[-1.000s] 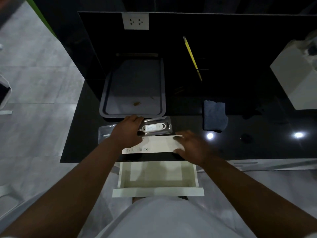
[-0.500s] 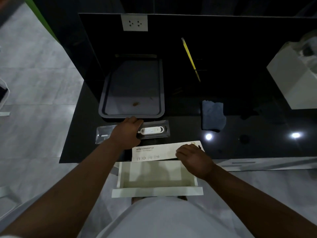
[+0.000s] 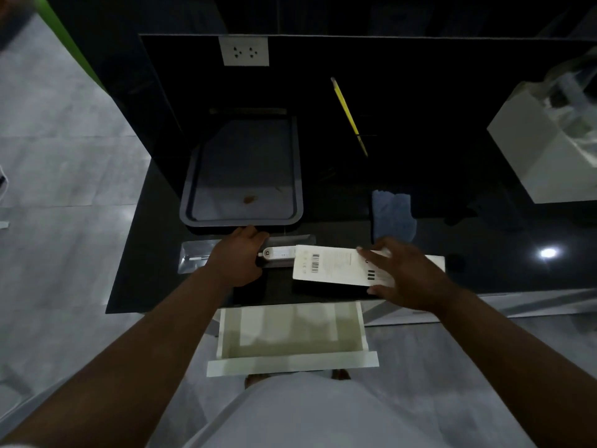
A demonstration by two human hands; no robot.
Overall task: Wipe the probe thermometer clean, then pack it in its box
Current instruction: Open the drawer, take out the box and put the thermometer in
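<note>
On black counter, right hand [image 3: 407,273] gripping barcoded box [image 3: 332,266], left hand [image 3: 237,258] pinning thermometer tray [image 3: 193,257].

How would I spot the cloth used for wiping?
Start at the glossy black countertop, then find the grey rectangular tray at its back. To the tray's right lies a small crumpled blue-grey cloth, the only soft, folded thing among the hard items.

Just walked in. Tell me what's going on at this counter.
A person is packing a probe thermometer. It lies in a clear plastic insert under the left hand, while the right hand holds the white box sleeve, barcode side up, at the insert's right end. A blue cloth lies behind.
</note>
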